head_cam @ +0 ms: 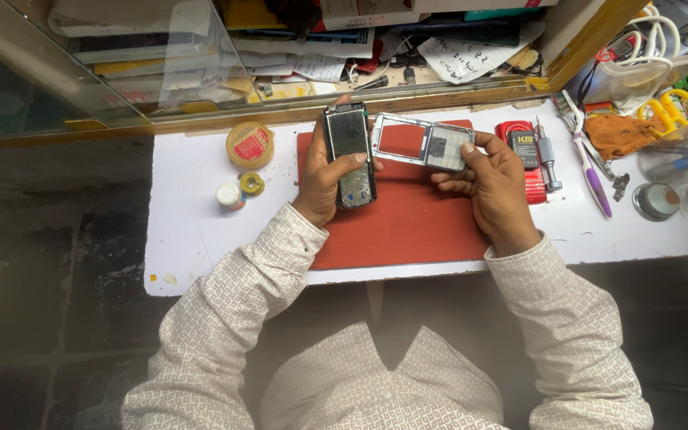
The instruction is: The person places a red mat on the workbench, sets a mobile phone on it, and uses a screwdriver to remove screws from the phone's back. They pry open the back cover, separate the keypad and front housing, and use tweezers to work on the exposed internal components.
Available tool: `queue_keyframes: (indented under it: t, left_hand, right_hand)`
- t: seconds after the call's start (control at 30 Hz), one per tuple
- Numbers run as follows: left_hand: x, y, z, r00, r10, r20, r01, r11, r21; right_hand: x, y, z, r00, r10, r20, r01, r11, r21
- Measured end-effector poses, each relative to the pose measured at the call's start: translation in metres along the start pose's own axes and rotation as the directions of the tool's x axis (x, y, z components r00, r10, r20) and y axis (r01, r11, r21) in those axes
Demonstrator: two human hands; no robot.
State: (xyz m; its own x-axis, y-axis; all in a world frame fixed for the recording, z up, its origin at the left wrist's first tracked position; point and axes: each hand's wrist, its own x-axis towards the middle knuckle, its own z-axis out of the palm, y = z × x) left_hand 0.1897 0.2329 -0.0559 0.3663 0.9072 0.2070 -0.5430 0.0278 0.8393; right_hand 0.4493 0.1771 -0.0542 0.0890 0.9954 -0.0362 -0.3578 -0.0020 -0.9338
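My left hand [324,179] grips an old bar phone body [349,155] with its front cover off, held upright above a red work mat [408,227]. The thumb lies across the phone's middle. My right hand [491,183] holds the detached silver front cover [422,143] with its keypad and empty screen window, just right of the phone body. The two parts sit close together but apart.
A white worktop [193,215] carries a round tin [250,145], a small tape roll [252,184] and a little white bottle [229,196] at left. A red phone battery [525,151], screwdriver [547,159], purple toothbrush [591,171], orange cloth [619,134], yellow scissors [669,107] lie right.
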Motion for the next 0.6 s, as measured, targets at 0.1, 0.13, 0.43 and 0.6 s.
queue_keyframes:
  t: [0.1,0.13,0.43,0.6]
  left_hand:
    - [0.0005,0.0003,0.0005,1.0,-0.009,-0.01,0.009,1.0,0.006]
    - [0.0004,0.0007,0.0006,1.0,-0.009,-0.01,0.01,1.0,0.002]
    - [-0.0006,0.0046,0.0025,0.999,-0.039,-0.034,0.039,0.999,0.008]
    - [-0.0009,0.0054,0.004,0.998,-0.048,-0.043,0.049,0.999,0.006]
  right_hand:
    - [-0.0008,-0.0003,0.001,1.0,-0.007,-0.008,0.006,1.0,-0.024]
    - [-0.0006,0.0,0.0009,1.0,-0.008,-0.01,0.008,0.999,-0.031]
    - [0.0021,0.0058,-0.0067,0.997,0.045,0.067,-0.046,0.999,0.008]
    - [0.0025,0.006,-0.0075,0.997,0.039,0.068,-0.041,0.999,0.034]
